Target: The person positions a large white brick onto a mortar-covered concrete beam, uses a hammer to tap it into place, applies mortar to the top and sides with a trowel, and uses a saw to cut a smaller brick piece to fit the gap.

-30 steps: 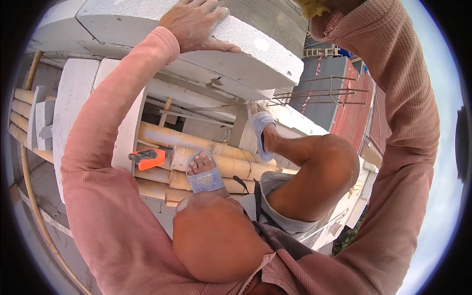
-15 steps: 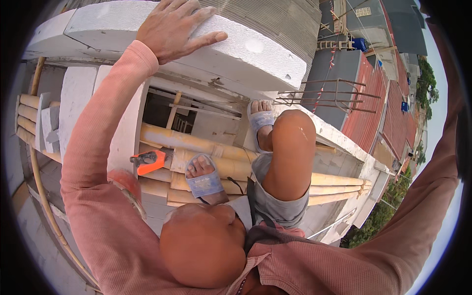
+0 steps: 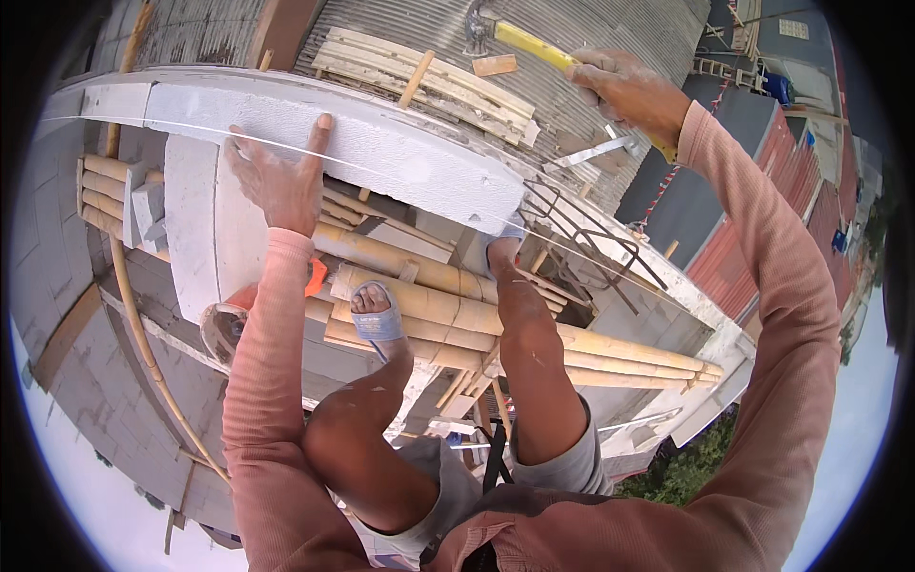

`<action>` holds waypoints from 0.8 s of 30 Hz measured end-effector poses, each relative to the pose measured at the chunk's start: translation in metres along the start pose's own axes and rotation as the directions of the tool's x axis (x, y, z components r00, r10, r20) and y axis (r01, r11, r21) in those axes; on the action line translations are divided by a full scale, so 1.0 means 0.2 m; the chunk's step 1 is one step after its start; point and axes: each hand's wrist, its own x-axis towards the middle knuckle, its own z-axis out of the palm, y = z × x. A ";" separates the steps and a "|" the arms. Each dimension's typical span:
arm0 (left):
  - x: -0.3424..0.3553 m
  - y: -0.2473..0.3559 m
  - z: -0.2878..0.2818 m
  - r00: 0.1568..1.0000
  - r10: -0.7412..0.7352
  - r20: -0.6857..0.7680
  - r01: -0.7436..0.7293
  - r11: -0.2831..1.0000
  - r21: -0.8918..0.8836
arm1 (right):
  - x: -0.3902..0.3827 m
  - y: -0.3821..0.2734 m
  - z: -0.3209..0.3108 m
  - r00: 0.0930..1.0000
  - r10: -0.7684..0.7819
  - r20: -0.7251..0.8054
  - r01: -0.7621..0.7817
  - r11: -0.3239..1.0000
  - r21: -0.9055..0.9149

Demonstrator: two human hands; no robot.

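My right hand point(image 3: 624, 91) is closed round the yellow handle of a hammer point(image 3: 529, 41), raised at the upper right. The hammer's dark metal head hangs in the air beyond the wall, apart from the blocks. My left hand point(image 3: 278, 181) has its fingers spread, the fingertips against the near side of a long white lightweight block point(image 3: 400, 157). That block lies on top of the wall, end to end with another white block point(image 3: 114, 102) to its left. A thin taut string point(image 3: 429, 179) runs along the blocks' near side.
My sandalled feet are on and beside bamboo poles point(image 3: 429, 310). Bent steel rebar point(image 3: 596, 243) sticks out past the block's right end. An orange handle point(image 3: 316, 276) and a round-ended red tool point(image 3: 224, 329) lie near my left arm. Beyond are wooden planks point(image 3: 429, 81) on a corrugated roof.
My left hand has gone from the block's top to its near side. My right hand has come into view with the hammer. The view has shifted, showing more beyond the wall.
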 end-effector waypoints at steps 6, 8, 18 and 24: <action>0.17 0.17 -0.04 0.620 -0.583 0.525 0.761 0.284 -0.583 | 0.09 0.06 0.27 0.990 0.030 0.136 -0.051 0.987 0.155; 0.23 0.14 0.06 0.392 -0.799 0.456 0.903 0.239 -0.358 | 0.15 -0.01 0.29 0.978 -0.064 0.200 0.049 0.996 0.081; 0.31 0.40 -0.02 0.260 -0.940 0.219 0.959 0.279 0.057 | 0.53 -0.23 0.32 0.950 0.202 0.238 -0.308 0.732 0.607; 0.31 0.41 -0.01 0.255 -0.936 0.241 0.963 0.269 0.025 | 0.85 -0.35 0.78 0.990 -0.128 0.052 0.127 0.992 0.020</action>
